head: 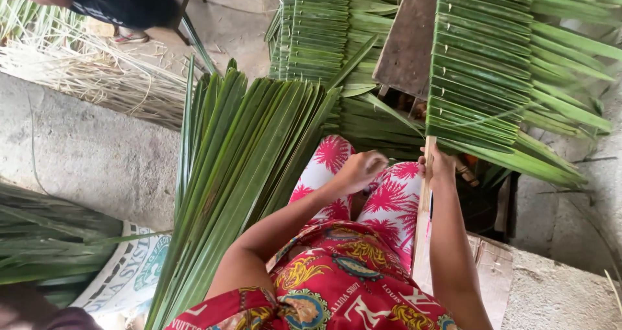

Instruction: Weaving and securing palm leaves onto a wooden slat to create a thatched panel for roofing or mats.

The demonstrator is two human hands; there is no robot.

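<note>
On the person's lap, two hands work at one wooden slat (pixel 424 207) hung with folded green leaves.

The right hand (pixel 439 166) is curled closed around the slat just below the one leaf panel (pixel 483 77) sewn along it. The left hand (pixel 360 169) has its fingers bunched together; whether it grips anything, I cannot tell. One sheaf of loose long leaves (pixel 236 174) lies just beside the left arm.
</note>
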